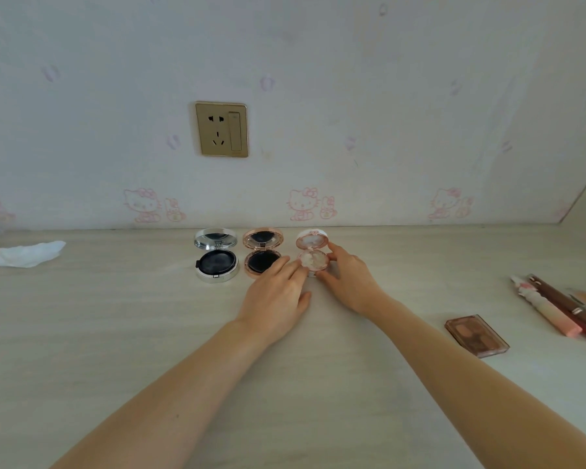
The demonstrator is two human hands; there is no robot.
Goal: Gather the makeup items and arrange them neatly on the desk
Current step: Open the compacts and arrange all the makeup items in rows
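Three round compacts stand open in a row by the wall: a silver compact (216,255), a rose-gold compact (262,251) and a small pink compact (312,251). My left hand (276,296) lies flat on the desk, its straight fingertips touching the pink compact's left side and overlapping the rose-gold one's base. My right hand (347,277) holds the pink compact's base from the right, fingers curled round its rim. A brown eyeshadow palette (477,335) lies to the right. Several lip and pencil sticks (555,308) lie at the far right edge.
A crumpled white tissue (29,253) lies at the far left of the pale wooden desk (115,333). A gold wall socket (221,129) sits on the patterned wall above the compacts. A side wall closes the desk's far right corner.
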